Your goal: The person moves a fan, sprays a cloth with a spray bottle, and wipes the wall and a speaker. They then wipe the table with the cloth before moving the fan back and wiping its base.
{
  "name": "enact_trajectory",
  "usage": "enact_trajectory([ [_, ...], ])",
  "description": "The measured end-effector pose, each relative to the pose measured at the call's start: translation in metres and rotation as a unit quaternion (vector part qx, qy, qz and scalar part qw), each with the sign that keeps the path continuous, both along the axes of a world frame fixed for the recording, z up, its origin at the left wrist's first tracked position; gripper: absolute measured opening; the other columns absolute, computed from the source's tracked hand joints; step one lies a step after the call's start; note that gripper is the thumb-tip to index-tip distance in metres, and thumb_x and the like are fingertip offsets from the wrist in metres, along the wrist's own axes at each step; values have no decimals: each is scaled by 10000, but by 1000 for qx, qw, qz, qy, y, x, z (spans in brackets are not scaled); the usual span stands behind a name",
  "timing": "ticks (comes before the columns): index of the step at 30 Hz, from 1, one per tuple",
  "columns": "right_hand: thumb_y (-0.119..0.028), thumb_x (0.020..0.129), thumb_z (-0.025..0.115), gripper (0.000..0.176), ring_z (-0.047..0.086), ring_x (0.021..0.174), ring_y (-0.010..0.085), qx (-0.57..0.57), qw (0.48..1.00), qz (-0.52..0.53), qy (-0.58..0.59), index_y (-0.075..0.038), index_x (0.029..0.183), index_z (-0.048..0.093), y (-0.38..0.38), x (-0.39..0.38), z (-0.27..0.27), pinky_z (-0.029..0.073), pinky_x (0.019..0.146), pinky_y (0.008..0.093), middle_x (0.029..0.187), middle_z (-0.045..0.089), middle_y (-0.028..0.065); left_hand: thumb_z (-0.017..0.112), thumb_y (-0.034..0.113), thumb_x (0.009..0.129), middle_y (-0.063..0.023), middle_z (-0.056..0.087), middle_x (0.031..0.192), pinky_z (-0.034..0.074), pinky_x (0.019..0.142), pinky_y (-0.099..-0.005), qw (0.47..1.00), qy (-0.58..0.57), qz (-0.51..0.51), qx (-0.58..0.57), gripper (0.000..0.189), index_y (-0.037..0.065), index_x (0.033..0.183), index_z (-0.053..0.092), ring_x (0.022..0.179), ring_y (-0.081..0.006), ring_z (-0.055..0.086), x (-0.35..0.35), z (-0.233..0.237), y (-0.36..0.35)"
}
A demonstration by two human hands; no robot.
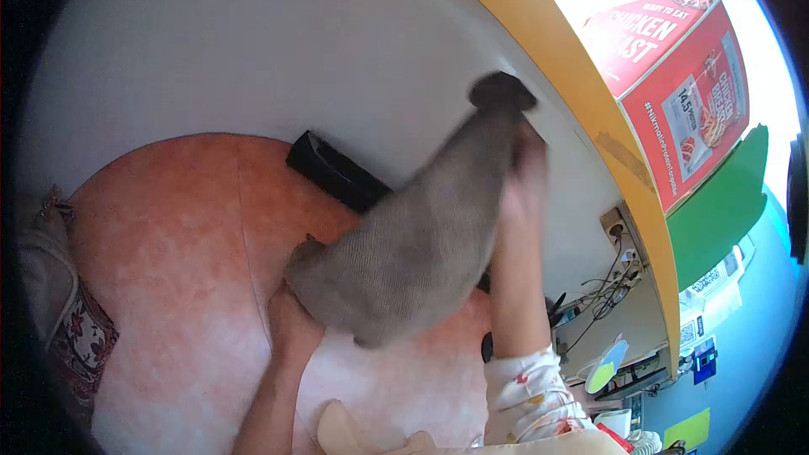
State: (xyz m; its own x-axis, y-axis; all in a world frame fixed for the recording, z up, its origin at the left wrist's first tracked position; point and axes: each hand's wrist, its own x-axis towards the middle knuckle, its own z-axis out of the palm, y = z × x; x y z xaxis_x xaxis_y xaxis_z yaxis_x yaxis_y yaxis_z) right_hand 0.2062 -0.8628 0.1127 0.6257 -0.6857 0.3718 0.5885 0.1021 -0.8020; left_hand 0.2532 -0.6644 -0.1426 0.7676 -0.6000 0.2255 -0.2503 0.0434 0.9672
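A grey-brown ribbed cloth piece [404, 244], somewhat blurred, stretches between my two hands, with a dark bunched end [502, 93] at the upper right. My left hand [291, 320] is closed on its lower left corner, the fingers mostly behind the fabric. Near the dark end, my right hand [527, 173] grips the cloth's right edge and is smeared by motion. I cannot tell what kind of article the cloth is. Behind its left edge lies a black, long, folded-looking object [335, 170].
An orange and whitish surface [168, 236] spreads below, beside a grey-white panel [253, 50]. A yellow edge [581, 67] curves along the right, with a red printed box [687, 93] and a green sheet [720, 211] beyond. Cables [611, 286] hang near a socket. Patterned fabric [84, 337] lies far left.
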Motion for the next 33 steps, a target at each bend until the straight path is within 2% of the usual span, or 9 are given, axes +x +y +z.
enact_trajectory([
  [3, -213, 934, 516, 318, 592, 1051, 218, -150, 977, -119, 91, -8, 1159, 608, -127, 74, -19, 473, 920, 363, 1135, 639, 133, 703, 69, 755, -179, 666, 1048, 507, 818, -404, 997, 21, 20, 71, 342, 6, 1075, 603, 992, -329, 643, 0, 12, 0],
  [5, -226, 953, 455, 351, 578, 1109, 249, -426, 772, -365, 300, -42, 1225, 579, -76, 127, -5, 441, 980, 379, 1242, 605, 134, 691, 80, 768, -203, 647, 1062, 510, 814, -423, 999, -7, 32, -2, 385, 14, 1129, 575, 987, -350, 635, 0, 11, -3],
  [7, -249, 963, 419, 382, 571, 1130, 260, -466, 724, -377, 342, -27, 1238, 564, -72, 156, 8, 433, 989, 371, 1283, 582, 139, 681, 84, 779, -212, 638, 1070, 512, 811, -435, 998, -31, 40, -28, 417, 29, 1172, 554, 979, -366, 630, 1, 11, -4],
  [8, -272, 964, 407, 406, 569, 1136, 264, -574, 495, -408, 510, -17, 1241, 559, -31, 155, 29, 431, 988, 367, 1299, 572, 145, 676, 82, 783, -209, 638, 1072, 512, 810, -437, 998, -42, 42, -18, 427, 40, 1188, 547, 973, -372, 629, 1, 12, -3],
  [10, -258, 956, 425, 406, 560, 1151, 263, -276, 933, -123, 194, 4, 1238, 554, -95, 193, 28, 434, 982, 359, 1300, 573, 138, 671, 69, 788, -195, 639, 1085, 510, 813, -429, 999, -36, 41, 0, 433, 48, 1201, 542, 977, -370, 628, 1, 14, -1],
  [13, -79, 931, 446, 332, 565, 1128, 240, -604, 670, -301, 309, 68, 1212, 543, -69, 169, 38, 450, 966, 336, 1260, 590, 132, 671, 48, 789, -176, 640, 1108, 505, 823, -409, 999, -5, 33, 14, 425, 44, 1196, 548, 1003, -358, 626, 0, 19, 0],
  [17, 23, 925, 421, 277, 585, 1066, 215, 43, 995, -11, -87, 88, 1170, 531, 34, 124, 30, 471, 964, 338, 1164, 603, 167, 668, 40, 790, -181, 637, 1123, 501, 847, -406, 999, -21, 30, 21, 433, 49, 1205, 545, 1027, -365, 620, 0, 19, 1],
  [21, -2, 953, 394, 246, 587, 1044, 286, 106, 914, 373, -118, 103, 1138, 516, 87, 50, 25, 484, 984, 413, 1132, 564, 235, 677, 125, 805, -217, 629, 1100, 503, 831, -453, 1000, -13, 24, 6, 442, 62, 1218, 532, 983, -387, 624, 1, 17, 0],
  [33, -125, 967, 463, 233, 647, 784, 281, 140, 989, 40, -27, 56, 1083, 555, 79, 10, -33, 581, 722, 401, 909, 636, 198, 692, 154, 804, -230, 568, 1226, 462, 918, -463, 989, 83, -62, 104, 464, 48, 1227, 532, 1078, -388, 588, 14, 21, 3],
])
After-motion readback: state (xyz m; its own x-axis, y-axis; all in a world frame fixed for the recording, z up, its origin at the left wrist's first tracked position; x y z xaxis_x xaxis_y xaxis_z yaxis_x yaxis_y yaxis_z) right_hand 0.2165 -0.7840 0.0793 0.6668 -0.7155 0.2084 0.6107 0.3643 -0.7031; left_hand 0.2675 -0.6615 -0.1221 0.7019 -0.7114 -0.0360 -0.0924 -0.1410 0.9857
